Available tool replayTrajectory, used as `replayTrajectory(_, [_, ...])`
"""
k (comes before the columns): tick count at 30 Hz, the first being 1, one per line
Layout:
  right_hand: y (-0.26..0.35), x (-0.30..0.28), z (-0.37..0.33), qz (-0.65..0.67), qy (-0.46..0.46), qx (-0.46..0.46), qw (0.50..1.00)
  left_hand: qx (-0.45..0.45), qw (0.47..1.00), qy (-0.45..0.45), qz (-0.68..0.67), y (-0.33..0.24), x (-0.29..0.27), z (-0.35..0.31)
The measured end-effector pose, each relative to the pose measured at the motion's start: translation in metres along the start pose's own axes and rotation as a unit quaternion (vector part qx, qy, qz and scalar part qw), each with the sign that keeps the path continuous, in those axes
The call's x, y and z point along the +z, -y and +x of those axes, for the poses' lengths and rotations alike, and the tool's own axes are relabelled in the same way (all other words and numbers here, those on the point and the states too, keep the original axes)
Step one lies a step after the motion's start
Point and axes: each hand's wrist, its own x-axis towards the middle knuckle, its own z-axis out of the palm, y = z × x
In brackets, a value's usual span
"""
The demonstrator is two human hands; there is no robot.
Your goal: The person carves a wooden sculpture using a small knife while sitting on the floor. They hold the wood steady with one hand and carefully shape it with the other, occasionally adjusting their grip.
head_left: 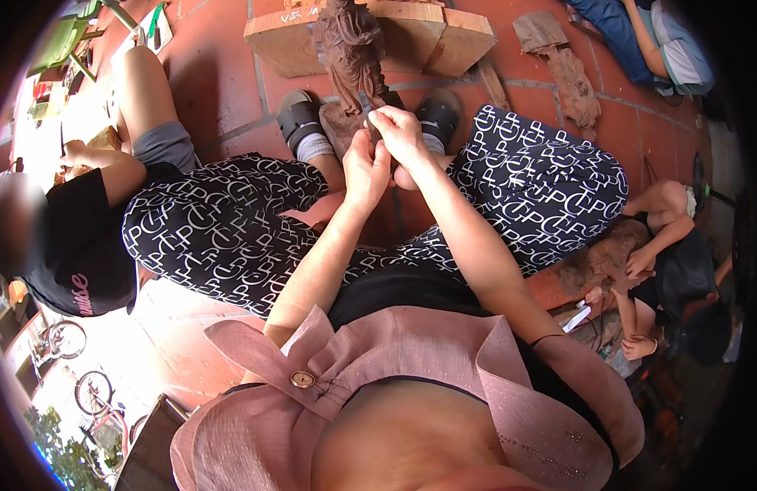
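Note:
A brown carved wooden figure [351, 57] with folded drapery stands between my feet, its base on the floor by my sandals. Against its lower part points the narrow metal blade of a carving chisel [364, 101]. My right hand [399, 133] closes around the chisel near the blade, thumb and fingers pressed together. Just below it my left hand [368, 170] is also closed, apparently at the handle end. Both hands touch or nearly touch each other, and the handle is mostly hidden inside them.
Behind the figure lies a thick wooden block [452, 41]. Another carved brown piece [570, 86] rests on the red tile floor [223, 90] at the far right. People sit close on both sides; one at right handles a brown carving [615, 254]. Bicycles [92, 393] stand at lower left.

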Motion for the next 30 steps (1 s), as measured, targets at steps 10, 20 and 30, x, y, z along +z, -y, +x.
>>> replayTrajectory(10, [0.011,-0.003,0.021,0.125,-0.022,-0.029,0.992,0.045,0.999,-0.005,0.020,-0.017,0.002,0.023])
replayTrajectory(20, [0.016,-0.005,0.019,0.093,-0.025,-0.034,0.995,0.052,0.999,-0.001,0.013,-0.007,0.003,0.027])
replayTrajectory(30, [0.020,-0.009,0.026,0.091,-0.026,-0.025,0.995,0.062,0.998,0.015,0.000,-0.005,0.003,0.034])
